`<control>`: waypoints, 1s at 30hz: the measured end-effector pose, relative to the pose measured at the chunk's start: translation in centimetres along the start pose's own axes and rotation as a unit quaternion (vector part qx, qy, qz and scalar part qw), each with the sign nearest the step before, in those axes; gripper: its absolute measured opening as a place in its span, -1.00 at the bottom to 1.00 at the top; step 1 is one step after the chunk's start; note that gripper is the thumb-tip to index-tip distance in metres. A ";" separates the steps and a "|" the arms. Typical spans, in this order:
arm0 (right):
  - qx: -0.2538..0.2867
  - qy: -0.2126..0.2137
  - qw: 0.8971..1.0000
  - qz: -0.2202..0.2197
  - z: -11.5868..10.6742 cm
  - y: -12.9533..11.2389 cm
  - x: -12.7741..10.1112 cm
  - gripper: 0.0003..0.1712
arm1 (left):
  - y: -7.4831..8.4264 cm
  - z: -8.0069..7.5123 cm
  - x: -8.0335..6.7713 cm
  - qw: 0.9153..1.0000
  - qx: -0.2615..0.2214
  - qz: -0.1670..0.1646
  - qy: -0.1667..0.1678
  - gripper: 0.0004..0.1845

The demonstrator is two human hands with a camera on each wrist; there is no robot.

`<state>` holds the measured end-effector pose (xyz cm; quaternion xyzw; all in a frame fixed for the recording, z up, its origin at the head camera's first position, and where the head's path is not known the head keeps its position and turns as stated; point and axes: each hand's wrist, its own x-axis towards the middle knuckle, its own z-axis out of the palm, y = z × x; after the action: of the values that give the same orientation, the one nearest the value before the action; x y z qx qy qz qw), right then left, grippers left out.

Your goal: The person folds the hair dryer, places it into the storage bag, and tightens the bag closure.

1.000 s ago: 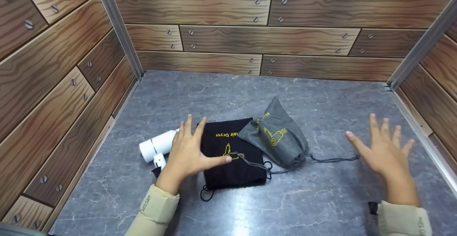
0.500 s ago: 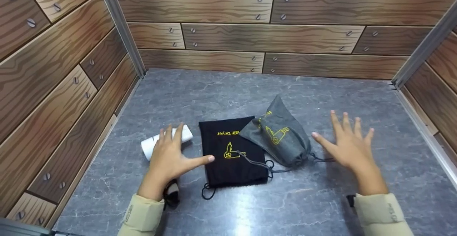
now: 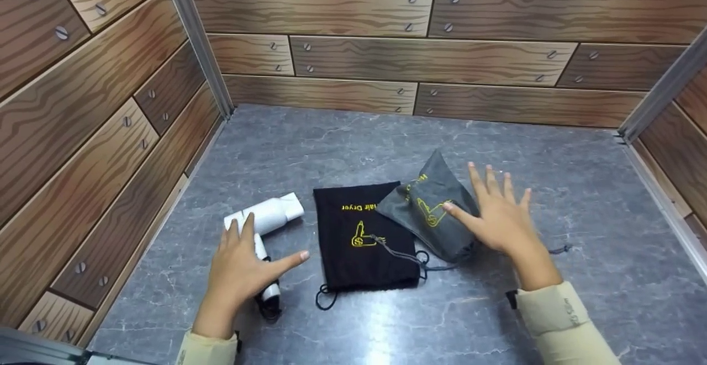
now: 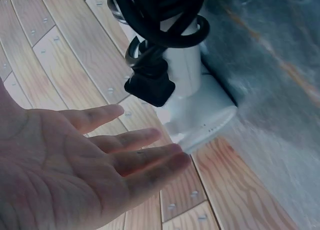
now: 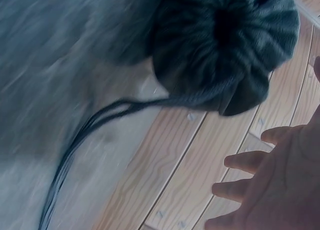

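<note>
My left hand (image 3: pixel 243 263) hovers flat with fingers spread over the handle of a white hair dryer (image 3: pixel 272 214), touching nothing that I can see. The left wrist view shows the open palm (image 4: pixel 75 165) beside the dryer (image 4: pixel 197 104), whose black cord and plug (image 4: pixel 150 84) are wound round the handle. A flat black drawstring bag (image 3: pixel 362 238) with yellow print lies in the middle. Overlapping its far right corner is a stuffed grey drawstring bag (image 3: pixel 422 205). My right hand (image 3: pixel 497 221) is open above the grey bag's right side; its gathered mouth (image 5: pixel 225 44) faces the wrist.
Everything lies on a grey marble-look table (image 3: pixel 497 310). Wood-pattern panels wall it on the left (image 3: pixel 99 133), back (image 3: pixel 431 61) and right. The grey bag's cord (image 5: pixel 95 130) trails toward me, and black cords (image 3: pixel 326 299) loop by the black bag's near edge.
Both hands have moved left, staying open. The left slid off the black bag to over the dryer's handle; the right came in from the bare table to over the grey bag.
</note>
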<state>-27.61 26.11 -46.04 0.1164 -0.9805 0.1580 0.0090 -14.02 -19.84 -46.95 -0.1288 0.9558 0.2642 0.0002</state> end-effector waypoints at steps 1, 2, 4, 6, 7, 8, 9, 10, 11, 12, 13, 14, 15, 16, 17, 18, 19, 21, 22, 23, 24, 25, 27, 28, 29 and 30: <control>0.004 -0.003 1.000 -0.003 0.1 -0.3 0.3 0.21 | -0.2 0.0 -0.2 1.000 -0.003 -0.004 0.001 0.67; 0.008 -0.004 1.000 -0.005 0.1 -0.7 0.6 0.21 | -0.4 -0.1 -0.3 1.000 -0.007 -0.007 0.004 0.66; 0.016 -0.007 1.000 -0.010 0.1 -1.3 1.1 0.20 | -0.8 -0.2 -0.6 1.000 -0.022 -0.012 0.013 0.63; 0.021 -0.005 1.000 -0.017 0.1 -2.0 1.6 0.18 | -1.2 -0.3 -0.8 0.999 -0.040 -0.018 0.024 0.58; 0.022 -0.004 1.000 -0.021 0.1 -2.4 1.9 0.18 | -1.4 -0.3 -0.9 0.998 -0.050 -0.022 0.029 0.54; 0.022 -0.002 0.999 -0.026 0.2 -2.7 2.1 0.17 | -1.5 -0.3 -1.0 0.997 -0.058 -0.026 0.034 0.51; 0.022 -0.002 0.999 -0.031 0.2 -3.1 2.4 0.17 | -1.7 -0.3 -1.1 0.997 -0.066 -0.031 0.038 0.47; 0.021 -0.001 0.999 -0.035 0.2 -3.4 2.6 0.16 | -1.9 -0.3 -1.1 0.996 -0.071 -0.033 0.043 0.43; 0.020 0.000 0.999 -0.038 0.2 -3.8 2.8 0.16 | -2.0 -0.2 -1.2 0.995 -0.073 -0.036 0.048 0.39; 0.017 0.000 0.999 -0.041 0.2 -4.2 3.1 0.16 | -2.2 -0.2 -1.3 0.995 -0.076 -0.036 0.054 0.34; 0.014 0.000 0.999 -0.044 0.2 -4.5 3.3 0.16 | -2.3 -0.1 -1.3 0.995 -0.076 -0.039 0.056 0.30; 0.011 -0.001 0.999 -0.048 0.1 -4.9 3.6 0.16 | -2.5 -0.1 -1.4 0.995 -0.075 -0.042 0.058 0.27; 0.008 -0.003 0.999 -0.052 0.1 -5.4 3.8 0.16 | -2.6 0.0 -1.5 0.994 -0.074 -0.047 0.057 0.26; 0.007 -0.004 0.998 -0.056 0.1 -5.8 4.0 0.17 | -2.7 0.0 -1.5 0.995 -0.071 -0.051 0.056 0.25; 0.006 -0.006 0.998 -0.061 0.2 -6.2 4.2 0.16 | -2.8 0.1 -1.6 0.995 -0.068 -0.058 0.052 0.25; 0.004 -0.009 0.998 -0.066 0.3 -6.7 4.4 0.16 | -2.9 0.2 -1.6 0.995 -0.064 -0.062 0.047 0.25; 0.005 -0.010 0.997 -0.071 0.3 -7.1 4.5 0.15 | -2.9 0.2 -1.6 0.995 -0.061 -0.067 0.040 0.25; 0.006 -0.015 0.997 -0.081 0.6 -8.0 4.7 0.14 | -3.1 0.4 -1.7 0.995 -0.060 -0.068 0.034 0.21; 0.006 -0.016 0.996 -0.086 0.8 -8.5 4.7 0.14 | -3.2 0.5 -1.7 0.995 -0.061 -0.066 0.036 0.15; 0.005 -0.017 0.996 -0.092 0.9 -8.9 4.8 0.14 | -3.3 0.6 -1.8 0.995 -0.062 -0.064 0.038 0.09; 0.005 -0.018 0.995 -0.098 1.2 -9.4 4.9 0.14 | -3.4 0.7 -1.8 0.995 -0.064 -0.062 0.042 0.02; 0.005 -0.018 0.994 -0.104 1.3 -9.9 4.9 0.14 | -3.5 0.8 -1.8 0.995 -0.067 -0.063 0.045 -0.04; 0.001 -0.021 0.993 -0.115 1.7 -10.8 5.2 0.15 | -3.7 1.0 -1.9 0.994 -0.076 -0.068 0.050 -0.14; -0.002 -0.021 0.992 -0.121 1.9 -11.3 5.3 0.16 | -3.7 1.1 -1.9 0.993 -0.083 -0.074 0.050 -0.17; -0.004 -0.023 0.992 -0.127 2.1 -11.8 5.4 0.16 | -3.8 1.2 -1.9 0.992 -0.089 -0.079 0.049 -0.19; -0.005 -0.025 0.991 -0.132 2.2 -12.3 5.6 0.16 | -3.8 1.2 -1.9 0.991 -0.097 -0.085 0.046 -0.21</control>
<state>-30.13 12.83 -44.07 0.2485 -0.9573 0.1478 0.0054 -11.35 -21.87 -49.80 -0.2213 0.9101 0.3487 -0.0338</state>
